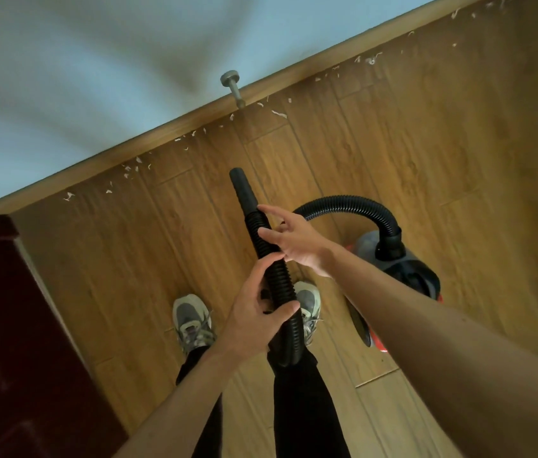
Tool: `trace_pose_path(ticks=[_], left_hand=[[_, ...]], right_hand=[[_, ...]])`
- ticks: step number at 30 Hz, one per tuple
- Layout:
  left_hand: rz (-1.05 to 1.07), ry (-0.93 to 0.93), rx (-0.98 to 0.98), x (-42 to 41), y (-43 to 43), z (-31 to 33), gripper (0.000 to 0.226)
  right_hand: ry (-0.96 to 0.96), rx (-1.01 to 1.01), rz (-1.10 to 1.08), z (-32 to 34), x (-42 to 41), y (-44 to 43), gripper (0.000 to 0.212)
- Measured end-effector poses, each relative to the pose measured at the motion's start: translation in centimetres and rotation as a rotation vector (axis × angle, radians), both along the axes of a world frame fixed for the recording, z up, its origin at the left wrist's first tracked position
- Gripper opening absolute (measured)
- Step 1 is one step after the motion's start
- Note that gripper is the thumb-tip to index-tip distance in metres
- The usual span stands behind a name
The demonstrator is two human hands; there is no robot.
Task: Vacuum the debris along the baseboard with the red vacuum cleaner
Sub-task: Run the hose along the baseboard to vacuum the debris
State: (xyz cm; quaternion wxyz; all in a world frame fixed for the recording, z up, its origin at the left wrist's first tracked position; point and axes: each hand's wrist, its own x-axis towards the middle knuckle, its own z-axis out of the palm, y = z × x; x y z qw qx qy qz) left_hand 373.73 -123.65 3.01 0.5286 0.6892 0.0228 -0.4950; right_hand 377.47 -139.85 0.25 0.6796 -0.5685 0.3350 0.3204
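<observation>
Left hand (257,312) was closed round the black ribbed hose (274,276); right hand (294,239) lay against it higher up, fingers loose and spread. Nozzle (242,188) pointed toward the baseboard (161,133), above the floor. Hose looked light and bendy (best held near the stiff nozzle end). Red vacuum cleaner (399,279) sat at the person's right. Pale debris (279,114) lined the wood floor (426,143); dark door (13,325) at left.

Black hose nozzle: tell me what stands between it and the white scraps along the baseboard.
Nothing visible. Bare wood floor lies between the black tapered nozzle and the white scraps. The metal doorstop sits on the baseboard, above the scraps.
</observation>
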Motion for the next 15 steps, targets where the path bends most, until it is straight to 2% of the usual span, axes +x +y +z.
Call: trace_pose_path(ticks=[4, 7, 10, 12, 15], left_hand=[[-0.036, -0.023, 0.0, 0.5, 0.1, -0.2, 0.07], [-0.062, -0.035, -0.001, 0.6, -0.7, -0.2, 0.072], [-0.056, 0.01, 0.012, 0.0, -2.1, -0.2, 0.072], [-0.072, 0.015, 0.016, -0.8, -3.3, -0.5, 0.072], [-0.085, 0.03, 0.019, -2.4, -5.0, -1.3, 0.073]], right_hand=[[-0.039, -0.016, -0.167, 0.1, -1.1, 0.3, 0.051], [0.002, -0.228, -0.456, -0.3, -3.7, 0.2, 0.037], [0.16, -0.503, -0.695, -0.8, -9.2, -0.3, 0.006], [0.299, -0.55, -0.745, -1.4, -13.8, -0.3, 0.01], [0.458, -0.513, -0.788, -2.5, -20.1, -0.6, 0.014]])
